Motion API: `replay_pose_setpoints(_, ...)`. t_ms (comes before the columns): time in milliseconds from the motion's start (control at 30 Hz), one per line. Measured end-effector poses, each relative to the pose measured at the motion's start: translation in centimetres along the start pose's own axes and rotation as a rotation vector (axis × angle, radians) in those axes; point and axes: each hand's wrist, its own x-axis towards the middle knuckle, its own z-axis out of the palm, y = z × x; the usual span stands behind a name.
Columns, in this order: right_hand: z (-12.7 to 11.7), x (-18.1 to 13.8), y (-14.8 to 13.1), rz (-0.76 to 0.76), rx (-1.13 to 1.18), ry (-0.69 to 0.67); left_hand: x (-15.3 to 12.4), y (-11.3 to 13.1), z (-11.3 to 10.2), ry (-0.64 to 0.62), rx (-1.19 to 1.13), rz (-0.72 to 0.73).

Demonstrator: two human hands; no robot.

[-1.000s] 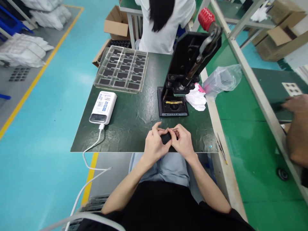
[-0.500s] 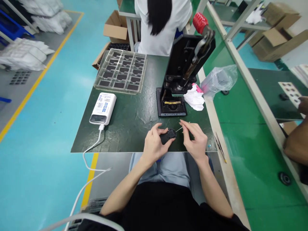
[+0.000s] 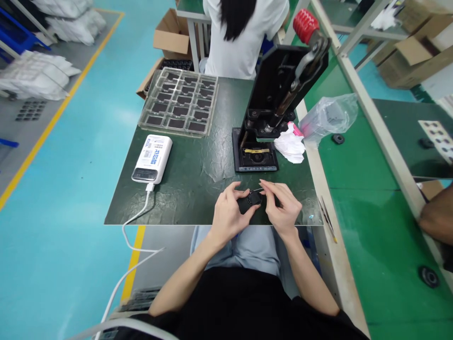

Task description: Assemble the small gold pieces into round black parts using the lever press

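My left hand is closed round a small black device with a round end, held low over the table's front edge. Between the thumb and fingers of my right hand is a thin pale stick, its far end at the upper rim of the device's round end. The stick's tip is too small to make out. Just beyond my hands stands a black hand press with a red-gripped lever and a yellow strip on its base.
Clear trays of dark parts lie at the back left, a white power bank with a cable nearer. Crumpled white tissue and a plastic bag are right of the press. Tweezers rest on the rail. Another person sits ahead.
My right hand has moved left, bringing the stick onto the device's rim. My left hand keeps its hold. The view has shifted slightly.
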Motion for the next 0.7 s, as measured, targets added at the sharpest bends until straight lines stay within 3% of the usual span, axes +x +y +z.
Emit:
replay_pose_setpoints(233, 0.19, -0.04, 0.04, -0.088, -0.017, -0.024, 0.01, 0.09, -0.04, -0.011, -0.006, -0.024)
replay_pose_setpoints(433, 0.80, -0.37, -0.18, -0.054, -0.008, -0.033, -0.01, 0.11, -0.20, -0.031, 0.036, -0.035)
replay_pose_setpoints(700, 0.62, 0.16, -0.58, 0.001, 0.020, -0.163, -0.03, 0.11, -0.15, -0.021, 0.052, -0.027)
